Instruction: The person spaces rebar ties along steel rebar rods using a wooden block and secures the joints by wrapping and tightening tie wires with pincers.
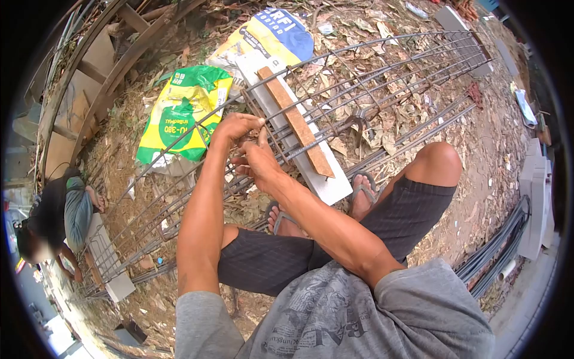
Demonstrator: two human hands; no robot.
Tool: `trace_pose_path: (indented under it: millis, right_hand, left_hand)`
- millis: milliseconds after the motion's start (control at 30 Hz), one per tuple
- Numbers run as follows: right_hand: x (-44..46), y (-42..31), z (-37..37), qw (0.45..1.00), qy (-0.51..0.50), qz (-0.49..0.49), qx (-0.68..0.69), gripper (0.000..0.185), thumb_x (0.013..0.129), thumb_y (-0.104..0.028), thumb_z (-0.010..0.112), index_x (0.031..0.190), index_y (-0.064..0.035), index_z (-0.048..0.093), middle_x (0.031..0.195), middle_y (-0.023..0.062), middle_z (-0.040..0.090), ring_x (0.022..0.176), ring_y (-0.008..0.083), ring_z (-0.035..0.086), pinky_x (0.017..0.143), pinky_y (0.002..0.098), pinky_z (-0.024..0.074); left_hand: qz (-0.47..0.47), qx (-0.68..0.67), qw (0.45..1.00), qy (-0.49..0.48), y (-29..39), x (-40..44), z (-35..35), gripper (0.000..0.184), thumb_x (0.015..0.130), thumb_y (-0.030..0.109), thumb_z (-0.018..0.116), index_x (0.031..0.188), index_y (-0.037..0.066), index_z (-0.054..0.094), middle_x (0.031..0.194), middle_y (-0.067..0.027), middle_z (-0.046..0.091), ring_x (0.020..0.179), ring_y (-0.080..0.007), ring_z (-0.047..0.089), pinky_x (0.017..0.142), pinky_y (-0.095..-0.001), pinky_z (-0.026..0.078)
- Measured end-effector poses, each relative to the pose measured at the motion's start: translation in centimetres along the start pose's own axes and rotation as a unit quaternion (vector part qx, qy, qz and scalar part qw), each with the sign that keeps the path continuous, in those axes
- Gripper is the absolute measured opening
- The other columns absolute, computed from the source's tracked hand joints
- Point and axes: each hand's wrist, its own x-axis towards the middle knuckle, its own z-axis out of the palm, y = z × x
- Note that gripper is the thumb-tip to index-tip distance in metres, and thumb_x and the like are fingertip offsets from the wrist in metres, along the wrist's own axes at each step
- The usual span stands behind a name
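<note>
A long rebar cage of thin steel bars and stirrups slants across the ground before me. My left hand is closed, its fingertips pinching at a steel stirrup beside the white block. Just below it, my right hand is curled at the same joint, thumb raised; whatever lies between its fingers is hidden. A white block supports the cage, with a brown wooden strip lying along it. To the right, a dark tool like pincers sits among the bars.
Green-yellow and blue-yellow sacks lie beyond the cage. Another person crouches by the cage's left end at a second block. Loose bars lie near my knee. Bundled black rods and grey blocks are at right.
</note>
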Motion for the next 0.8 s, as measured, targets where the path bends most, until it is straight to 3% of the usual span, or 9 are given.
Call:
trace_pose_path:
  millis: [267,367,433,467,567,600,700,733,800]
  right_hand:
    - [0.9,1.1,0.1,0.984,-0.033,-0.003,0.177,0.102,0.092,-0.009,0.058,0.164,-0.0385,-0.009,0.11,0.0036,0.053,0.079,0.0136,0.058,0.066,0.0322,0.0495]
    - [0.8,1.6,0.5,0.979,-0.028,-0.018,0.203,0.085,0.092,-0.011,0.058,0.158,-0.0362,0.01,0.103,0.0003,0.053,0.075,0.0122,0.055,0.065,0.0321,0.0482]
    - [1.0,1.8,0.7,0.974,-0.022,-0.027,0.225,0.063,0.093,-0.013,0.059,0.147,-0.0308,0.03,0.095,-0.0017,0.053,0.072,0.0116,0.054,0.064,0.0321,0.0475]
    - [1.7,2.4,0.0,0.972,-0.04,-0.018,0.231,0.059,0.093,-0.014,0.058,0.143,-0.0307,0.031,0.093,-0.0019,0.052,0.072,0.0115,0.054,0.064,0.0317,0.0476]
    - [2.5,2.4,-1.6,0.968,-0.079,-0.001,0.236,0.046,0.094,-0.017,0.057,0.132,-0.0295,0.034,0.086,-0.003,0.05,0.069,0.0107,0.054,0.061,0.0301,0.0474]
    - [2.4,2.5,-1.9,0.969,-0.082,0.0,0.232,0.04,0.095,-0.017,0.057,0.127,-0.0285,0.036,0.083,-0.0038,0.05,0.067,0.0101,0.054,0.06,0.0293,0.0471]
    - [2.5,2.4,-1.9,0.967,-0.087,0.005,0.238,0.03,0.096,-0.016,0.056,0.12,-0.0251,0.041,0.08,-0.004,0.051,0.062,0.0095,0.054,0.055,0.0271,0.0464]
    - [2.8,2.3,-1.8,0.966,-0.077,0.011,0.245,0.029,0.096,-0.016,0.056,0.121,-0.0233,0.044,0.079,-0.0036,0.053,0.062,0.01,0.054,0.056,0.0271,0.0467]
    - [2.8,2.6,-1.7,0.974,-0.057,0.015,0.219,0.032,0.097,-0.015,0.056,0.127,-0.0186,0.048,0.078,-0.0031,0.055,0.061,0.0105,0.055,0.056,0.0269,0.0467]
  left_hand:
    - [0.046,0.016,0.998,0.025,0.4,-0.7,0.0,0.057,0.085,0.043,0.083,0.122,0.001,0.075,0.124,-0.019,0.073,0.116,-0.0301,0.066,0.102,-0.0443,0.05]
    - [-0.032,0.125,0.991,0.025,0.8,-0.4,-0.1,0.057,0.091,0.047,0.076,0.12,-0.001,0.075,0.119,-0.0181,0.075,0.106,-0.028,0.069,0.093,-0.0421,0.054]
    - [-0.016,0.072,0.996,-0.049,0.4,-0.4,-0.1,0.057,0.096,0.049,0.07,0.119,-0.003,0.074,0.116,-0.0181,0.075,0.101,-0.0266,0.07,0.087,-0.0414,0.055]
    - [-0.005,0.045,0.995,-0.084,0.2,-0.3,-0.1,0.057,0.098,0.05,0.067,0.119,-0.003,0.074,0.114,-0.018,0.075,0.099,-0.0259,0.07,0.084,-0.0411,0.056]
    - [-0.004,0.017,0.994,-0.11,0.3,-0.4,0.2,0.045,0.103,0.045,0.062,0.1,0.003,0.078,0.088,-0.006,0.075,0.07,-0.0143,0.063,0.061,-0.0348,0.05]
    - [-0.015,0.022,0.993,-0.111,0.6,-0.4,0.0,0.043,0.102,0.039,0.065,0.119,0.0,0.072,0.096,-0.0077,0.075,0.078,-0.0167,0.067,0.067,-0.0356,0.054]
    - [0.09,-0.11,0.989,-0.026,-1.2,0.5,1.3,0.052,0.099,0.032,0.07,0.136,-0.004,0.059,0.109,-0.0111,0.074,0.094,-0.0198,0.07,0.079,-0.0364,0.058]
    - [0.1,-0.088,0.99,-0.037,-0.6,0.3,0.7,0.065,0.091,0.023,0.079,0.141,-0.006,0.049,0.121,-0.0159,0.073,0.108,-0.0234,0.069,0.091,-0.0374,0.057]
    - [0.118,-0.113,0.985,0.051,-0.5,-0.8,1.9,0.065,0.086,0.021,0.083,0.136,-0.006,0.052,0.123,-0.0178,0.072,0.11,-0.0242,0.069,0.093,-0.0376,0.056]
